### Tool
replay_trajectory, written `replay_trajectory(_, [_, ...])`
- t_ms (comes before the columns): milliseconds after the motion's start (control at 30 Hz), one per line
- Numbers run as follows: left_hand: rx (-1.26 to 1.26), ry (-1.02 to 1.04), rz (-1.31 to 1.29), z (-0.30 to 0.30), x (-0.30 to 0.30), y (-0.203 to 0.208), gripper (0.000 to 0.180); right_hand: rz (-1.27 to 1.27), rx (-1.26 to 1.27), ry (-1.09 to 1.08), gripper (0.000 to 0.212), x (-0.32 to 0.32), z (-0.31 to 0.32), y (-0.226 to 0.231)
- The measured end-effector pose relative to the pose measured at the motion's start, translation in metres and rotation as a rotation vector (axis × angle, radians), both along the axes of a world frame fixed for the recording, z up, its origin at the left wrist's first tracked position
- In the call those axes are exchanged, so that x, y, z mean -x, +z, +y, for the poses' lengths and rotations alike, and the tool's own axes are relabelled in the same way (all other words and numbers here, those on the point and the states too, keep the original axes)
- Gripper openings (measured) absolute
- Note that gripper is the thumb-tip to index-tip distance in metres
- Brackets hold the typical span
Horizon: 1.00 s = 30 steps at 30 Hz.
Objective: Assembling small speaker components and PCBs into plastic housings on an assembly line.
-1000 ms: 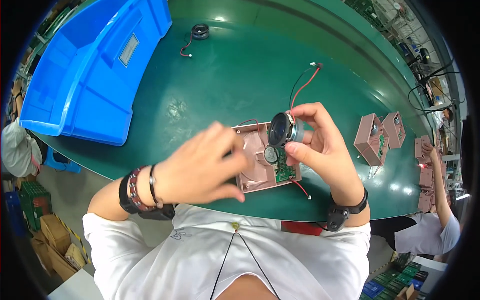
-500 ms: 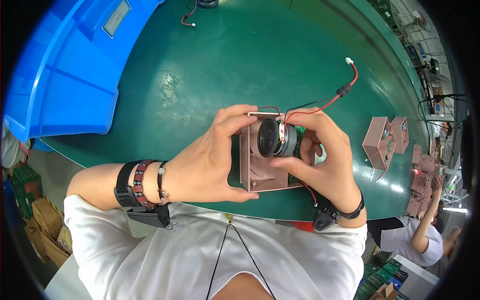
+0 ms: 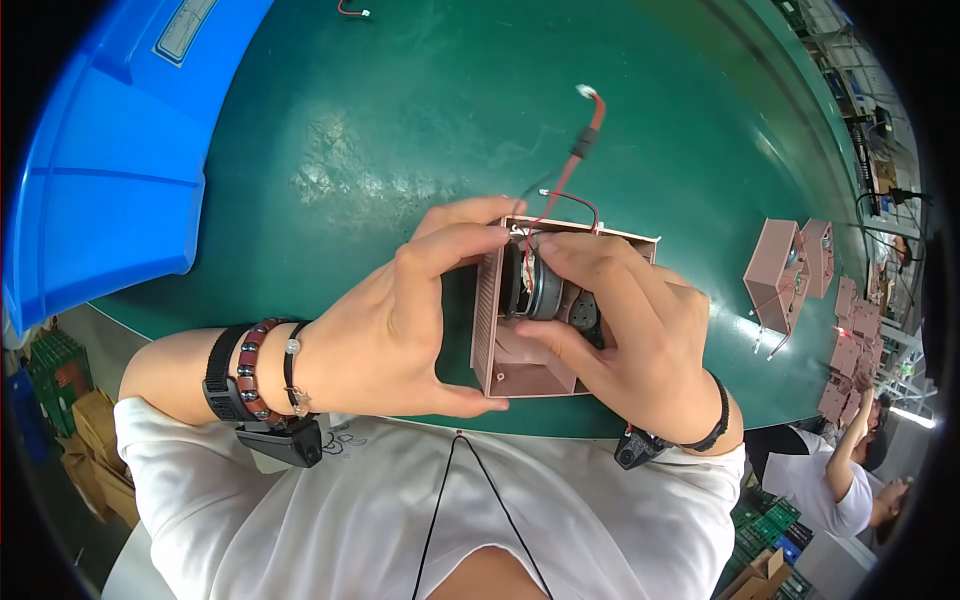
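Note:
Between my hands is a pink plastic housing (image 3: 535, 380), its open side facing up. My left hand (image 3: 400, 300) grips its slatted left wall, fingers at the far corner and thumb at the near one. A round black and silver speaker (image 3: 546, 291) sits inside against that wall, held by my right hand (image 3: 630, 305) between thumb and fingers. Its red and black cable (image 3: 572, 160) rises out over the far edge, ending in a white plug (image 3: 585, 91). A second thin red wire (image 3: 575, 198) loops at the far rim. My right fingers hide part of the interior.
A large blue bin (image 3: 120, 170) stands on the green table (image 3: 380, 130) at the left. More pink housings (image 3: 775, 270) lie at the right, with several pink parts beyond, near another person (image 3: 825, 480). A loose wire with a white plug (image 3: 362, 13) lies at the far edge.
The speaker has gone deeper into the housing and turned its face toward the left wall. Its cable has swung left, and the second wire's plug now shows beyond the far rim.

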<state>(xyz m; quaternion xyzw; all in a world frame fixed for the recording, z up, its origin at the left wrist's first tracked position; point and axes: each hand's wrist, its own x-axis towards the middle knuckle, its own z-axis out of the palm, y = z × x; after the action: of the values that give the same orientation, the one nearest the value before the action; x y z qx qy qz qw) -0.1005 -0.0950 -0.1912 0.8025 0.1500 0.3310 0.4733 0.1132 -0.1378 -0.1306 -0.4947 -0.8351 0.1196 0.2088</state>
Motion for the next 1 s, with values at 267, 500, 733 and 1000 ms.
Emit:
replay_trajectory(267, [-0.026, 0.007, -0.005, 0.003, 0.000, 0.000, 0.114, 0.037, -0.102, -0.006, 0.042, 0.001, 0.005, -0.008])
replay_trajectory(500, [0.006, 0.021, -0.026, -0.003, 0.000, 0.001, 0.111, -0.023, 0.064, -0.014, 0.048, 0.002, 0.004, 0.003])
replay_trajectory(733, [0.024, 0.002, -0.006, -0.002, 0.002, 0.001, 0.109, -0.027, 0.107, -0.004, 0.049, 0.003, 0.007, 0.005])
replay_trajectory(1000, [0.054, 0.006, -0.046, -0.001, 0.000, -0.002, 0.101, -0.009, 0.208, -0.055, 0.046, 0.006, 0.008, 0.010])
